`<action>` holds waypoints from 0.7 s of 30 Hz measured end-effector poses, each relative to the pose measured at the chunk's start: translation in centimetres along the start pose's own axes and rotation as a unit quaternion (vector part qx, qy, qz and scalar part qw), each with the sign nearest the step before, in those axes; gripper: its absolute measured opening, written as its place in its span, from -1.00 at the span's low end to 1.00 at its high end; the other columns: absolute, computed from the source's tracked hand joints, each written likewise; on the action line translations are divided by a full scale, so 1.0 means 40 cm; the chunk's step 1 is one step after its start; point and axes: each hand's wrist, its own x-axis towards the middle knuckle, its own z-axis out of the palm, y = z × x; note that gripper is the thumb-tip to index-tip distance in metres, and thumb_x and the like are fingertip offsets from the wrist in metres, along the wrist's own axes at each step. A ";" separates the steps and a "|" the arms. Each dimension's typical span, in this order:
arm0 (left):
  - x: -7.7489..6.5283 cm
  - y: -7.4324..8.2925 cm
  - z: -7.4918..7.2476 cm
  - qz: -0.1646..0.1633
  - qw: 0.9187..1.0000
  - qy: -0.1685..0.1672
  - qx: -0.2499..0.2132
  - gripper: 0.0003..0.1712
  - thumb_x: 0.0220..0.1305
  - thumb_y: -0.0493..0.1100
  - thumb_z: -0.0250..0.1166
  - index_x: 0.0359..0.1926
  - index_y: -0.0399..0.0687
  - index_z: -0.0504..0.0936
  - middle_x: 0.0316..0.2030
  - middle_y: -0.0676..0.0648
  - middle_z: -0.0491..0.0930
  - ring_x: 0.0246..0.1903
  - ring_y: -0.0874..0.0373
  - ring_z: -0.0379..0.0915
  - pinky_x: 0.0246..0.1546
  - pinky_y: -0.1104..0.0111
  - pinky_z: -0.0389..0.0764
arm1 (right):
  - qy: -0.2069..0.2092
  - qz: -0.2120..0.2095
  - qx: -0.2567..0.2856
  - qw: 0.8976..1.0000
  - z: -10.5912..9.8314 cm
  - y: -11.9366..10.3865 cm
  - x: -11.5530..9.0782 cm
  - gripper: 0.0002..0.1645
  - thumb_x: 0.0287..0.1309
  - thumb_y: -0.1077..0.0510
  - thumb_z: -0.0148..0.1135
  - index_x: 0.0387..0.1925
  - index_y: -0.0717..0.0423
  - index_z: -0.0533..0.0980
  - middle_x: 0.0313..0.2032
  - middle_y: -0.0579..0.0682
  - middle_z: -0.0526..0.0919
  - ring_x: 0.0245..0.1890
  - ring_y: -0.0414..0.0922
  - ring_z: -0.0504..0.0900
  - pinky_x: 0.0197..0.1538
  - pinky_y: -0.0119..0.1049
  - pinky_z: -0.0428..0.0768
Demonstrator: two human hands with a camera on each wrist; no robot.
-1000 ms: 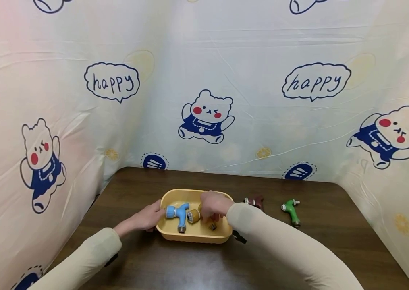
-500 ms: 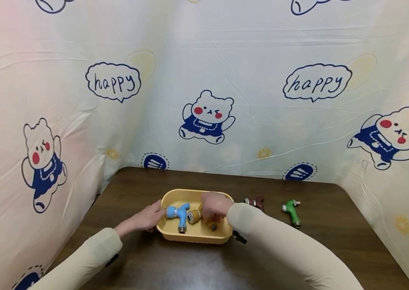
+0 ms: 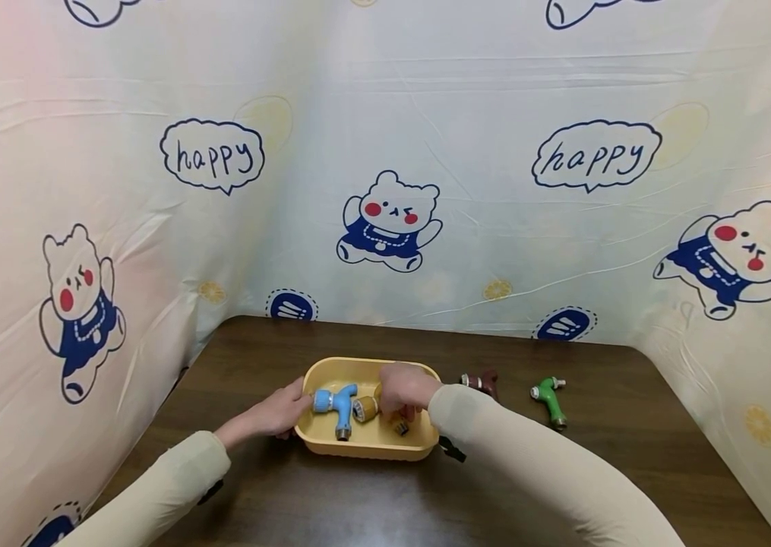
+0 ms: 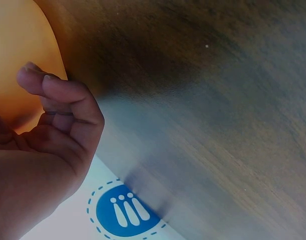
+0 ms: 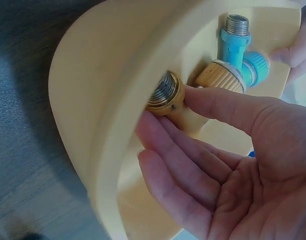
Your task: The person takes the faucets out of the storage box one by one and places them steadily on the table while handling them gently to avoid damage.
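My left hand (image 3: 282, 410) grips the left end of a pale yellow plastic basin (image 3: 371, 450), thumb at the rim; the left wrist view has its fingers curled beside the basin wall. Inside the basin my right hand (image 3: 407, 387) pinches a mustard-yellow faucet (image 5: 179, 106) between thumb and fingers, close to its threaded metal end. From above, that hand hides the middle of the faucet, leaving its ribbed knob and threaded end visible. A light blue faucet (image 3: 342, 404) lies in the left half of the basin, beside the yellow one's knob.
On the dark wooden table (image 3: 276, 501), a dark red faucet (image 3: 488, 384) lies just right of the basin, partly behind the right sleeve. Farther right is a green faucet (image 3: 549, 399). A printed curtain (image 3: 481, 251) encloses the table at the back and sides.
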 end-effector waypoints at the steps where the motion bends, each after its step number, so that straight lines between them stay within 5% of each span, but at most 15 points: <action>1: 0.017 -0.036 0.001 0.004 1.000 -0.003 -0.004 -0.52 0.60 -0.02 0.03 0.31 -0.25 0.27 -0.57 -0.10 0.57 -0.78 0.07 0.42 -0.81 0.29 0.46 | 0.001 -0.001 -0.002 1.000 0.001 0.001 0.000 -0.79 0.14 0.22 0.44 -0.54 0.12 0.58 -0.61 0.08 0.72 -0.56 -0.02 0.75 -0.66 -0.27 0.43; 3: 0.038 -0.076 0.002 -0.008 1.000 -0.005 -0.016 -0.52 0.60 0.02 0.01 0.30 -0.23 0.26 -0.57 -0.08 0.59 -0.78 0.09 0.44 -0.82 0.30 0.47 | 0.005 -0.005 -0.004 1.000 0.001 0.002 -0.001 -0.81 0.14 0.23 0.43 -0.52 0.11 0.58 -0.60 0.07 0.71 -0.58 -0.04 0.74 -0.66 -0.28 0.43; 10: -0.044 0.073 -0.008 0.028 1.000 -0.010 0.007 -0.53 0.59 -0.08 -0.01 0.26 -0.39 0.26 -0.57 -0.12 0.55 -0.76 0.05 0.43 -0.79 0.26 0.48 | 0.016 -0.014 0.008 1.000 0.008 0.008 0.006 -0.82 0.11 0.25 0.43 -0.51 0.10 0.56 -0.62 0.05 0.69 -0.64 -0.05 0.71 -0.68 -0.31 0.43; 19: -0.071 0.144 -0.008 -0.009 1.000 0.000 -0.001 -0.55 0.54 -0.17 -0.02 0.24 -0.45 0.26 -0.60 -0.13 0.55 -0.78 0.14 0.37 -0.78 0.36 0.42 | 0.024 -0.015 0.014 0.999 0.008 0.015 0.012 -0.83 0.07 0.26 0.45 -0.51 0.09 0.57 -0.64 0.04 0.68 -0.68 -0.06 0.70 -0.69 -0.31 0.46; 21: -0.069 0.135 -0.007 0.002 1.000 -0.003 0.005 -0.55 0.55 -0.17 -0.05 0.24 -0.47 0.25 -0.61 -0.11 0.54 -0.78 0.16 0.37 -0.78 0.37 0.40 | 0.027 -0.017 0.016 0.999 0.007 0.016 0.008 -0.83 0.07 0.26 0.45 -0.51 0.09 0.58 -0.64 0.03 0.68 -0.68 -0.06 0.69 -0.69 -0.32 0.47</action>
